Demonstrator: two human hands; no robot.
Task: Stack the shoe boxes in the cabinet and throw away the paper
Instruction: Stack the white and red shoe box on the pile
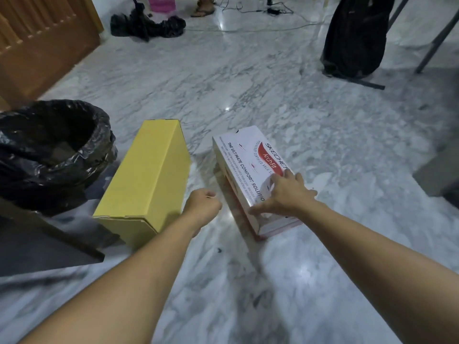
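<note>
The right hand [285, 194] rests with spread fingers on the white Skechers shoe box [250, 170] on the marble floor [323, 145]; the left hand [202, 207] is fisted, empty, beside the yellow shoe box [149, 175]. Picking up looks underway; next needs a firm grip

Glossy marble floor [273, 95]; matt cardboard yellow box [149, 175].

Yellow shoe box [149, 175]: plain cardboard, lid closed, lying flat on the floor at centre left of the frame. White shoe box [248, 167]: red trim, printed lid reading "Skechers Arch Fit", closed, flat on the floor at centre, apart from the yellow one.
</note>
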